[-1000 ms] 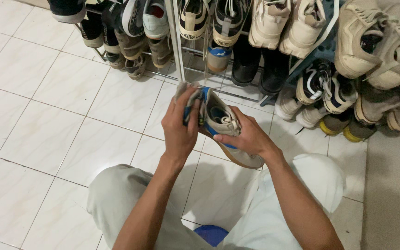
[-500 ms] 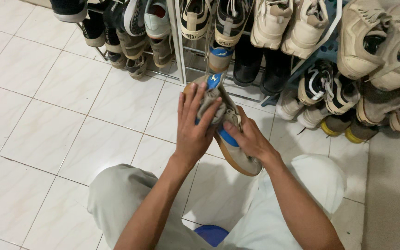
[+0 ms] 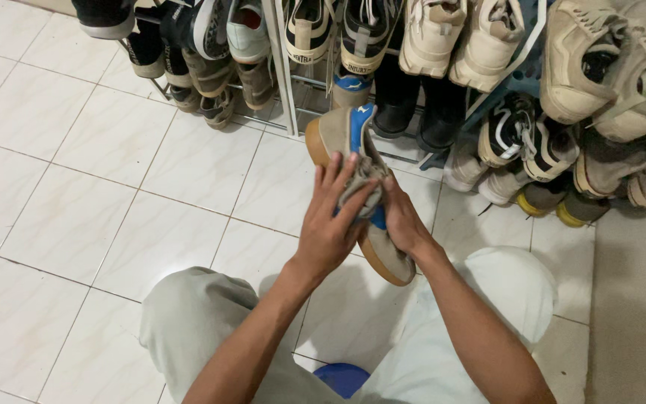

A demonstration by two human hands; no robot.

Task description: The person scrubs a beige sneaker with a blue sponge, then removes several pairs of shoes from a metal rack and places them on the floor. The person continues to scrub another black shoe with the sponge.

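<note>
white glossy floor tiles [image 3: 76, 187] fill the view, with a metal shoe rack [image 3: 282, 67] crowded with sneakers along the top edge and more pairs piled at the right. a person sits low, knees in pale grey trousers [image 3: 188, 322], holding a tan suede sneaker with blue side panels and a brown gum sole [image 3: 342, 135] in the air between the knees and the rack, heel end toward the rack, sole edge facing left. the left hand [image 3: 330, 224] presses a small crumpled grey cloth [image 3: 364, 183] against the shoe's upper, fingers half curled over the cloth. the right hand [image 3: 401, 221] is wrapped closed around the shoe's middle from the right, supporting it. the shoe hangs unsupported above hard tile; a firm push from the cloth hand could twist it out of the one-handed hold, and the cloth, only pinned by fingertips, looks liable to slip off.
</note>
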